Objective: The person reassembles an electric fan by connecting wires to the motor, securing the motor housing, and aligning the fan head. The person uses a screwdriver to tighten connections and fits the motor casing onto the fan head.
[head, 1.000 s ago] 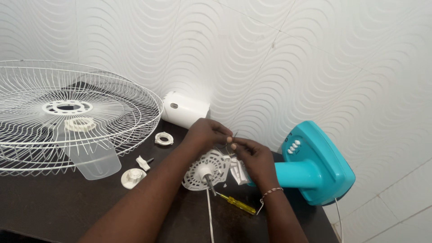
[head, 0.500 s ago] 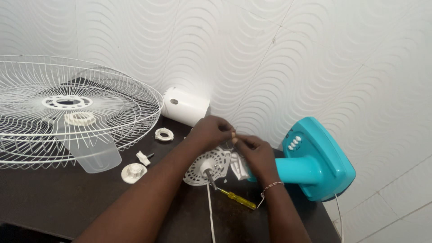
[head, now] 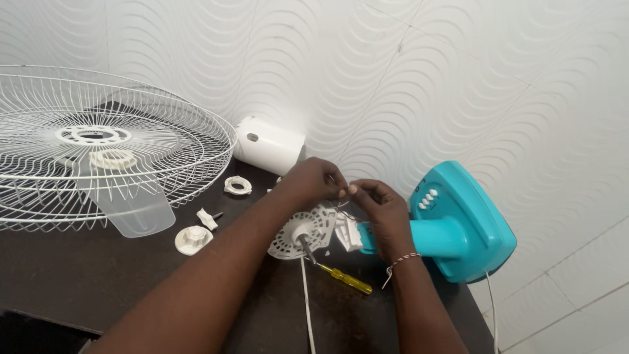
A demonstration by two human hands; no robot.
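My left hand (head: 309,181) and my right hand (head: 379,208) meet fingertip to fingertip over a white fan motor (head: 306,231) with a round vented plate and a shaft. Both pinch something thin between them, seemingly a fine wire; it is too small to tell for sure. The motor sits at the end of the teal neck of a teal fan base (head: 466,223) lying on the dark table (head: 78,275). A yellow-handled screwdriver (head: 344,278) lies just in front of the motor.
A white wire fan guard (head: 98,137) with a clear blade (head: 134,210) under it fills the left. A white motor cover (head: 270,145) lies by the wall. A white ring nut (head: 237,185), a round cap (head: 194,239) and a small clip (head: 207,218) lie between.
Both hands stay pinched together above the motor with only slight finger shifts. The view has drifted a little; nothing on the table has moved.
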